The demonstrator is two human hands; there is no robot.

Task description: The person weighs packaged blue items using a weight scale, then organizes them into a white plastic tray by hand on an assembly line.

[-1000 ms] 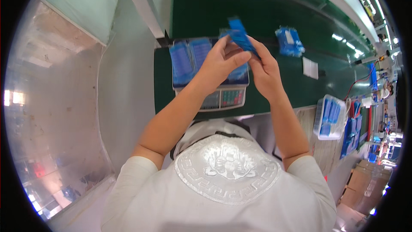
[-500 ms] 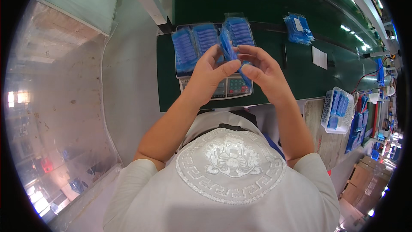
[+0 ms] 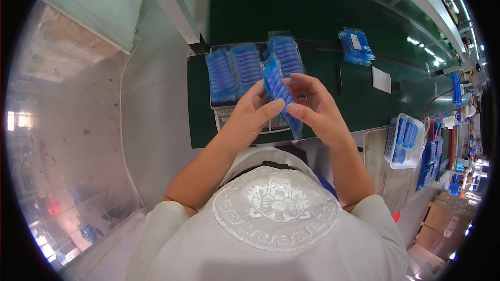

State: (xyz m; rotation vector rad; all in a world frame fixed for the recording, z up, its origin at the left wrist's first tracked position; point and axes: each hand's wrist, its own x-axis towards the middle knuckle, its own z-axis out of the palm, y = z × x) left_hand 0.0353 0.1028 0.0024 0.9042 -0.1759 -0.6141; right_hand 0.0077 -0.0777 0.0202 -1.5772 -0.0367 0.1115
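Between my two hands is a clear plastic packet of blue ribbed pieces (image 3: 280, 92), tilted, its lower end hanging toward me. My left hand (image 3: 254, 113) grips its left side with the thumb across the front. From the other side my right hand (image 3: 316, 109) pinches it, thumb on the front and fingers curled behind. Just beyond lie similar blue packets (image 3: 246, 66) side by side on a scale (image 3: 224, 117). The scale's keypad is partly covered by my hands and the held packet.
The scale stands on a dark green table (image 3: 317, 119). Farther right are a stack of blue packets (image 3: 356, 47), a white paper pad (image 3: 381, 80) and a dark pen-like stick (image 3: 340, 80). A white basket (image 3: 404, 162) holding blue packets sits at the right. A metal post (image 3: 174, 8) rises at the left.
The held packet has turned from nearly edge-on so that more of its front shows. Both hands still hold it. The whole table sits slightly lower in the view.
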